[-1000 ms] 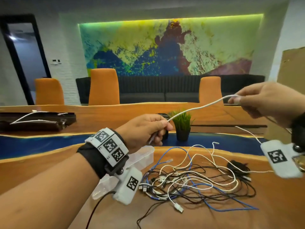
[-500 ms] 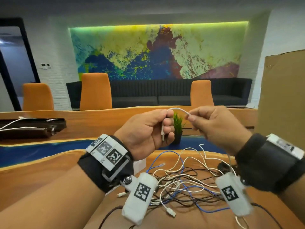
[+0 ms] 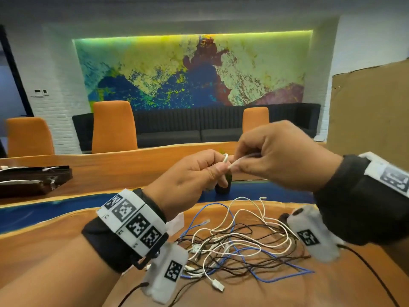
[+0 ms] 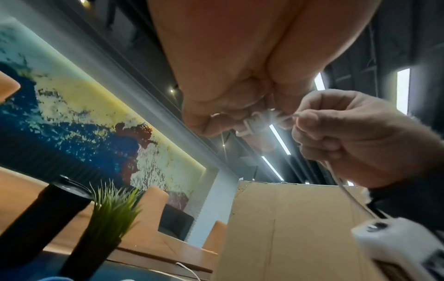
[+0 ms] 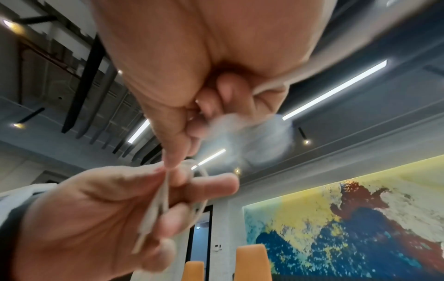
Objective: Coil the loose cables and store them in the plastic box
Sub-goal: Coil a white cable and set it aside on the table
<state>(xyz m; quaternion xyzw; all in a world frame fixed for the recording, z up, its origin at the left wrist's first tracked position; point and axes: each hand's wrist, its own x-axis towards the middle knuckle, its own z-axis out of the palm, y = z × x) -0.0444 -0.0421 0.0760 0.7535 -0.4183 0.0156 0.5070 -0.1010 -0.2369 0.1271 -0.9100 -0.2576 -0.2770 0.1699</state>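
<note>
At the table's (image 3: 66, 235) near edge a tangle of loose cables (image 3: 239, 244) is lying, white, blue and black strands crossing. Above it the left hand (image 3: 188, 180) is curling its fingers round a small loop of white cable (image 3: 225, 159), while the right hand (image 3: 281, 156) is pinching the same cable just beside it. Farther back a small potted plant (image 3: 223, 185) is standing mid-table.
</note>
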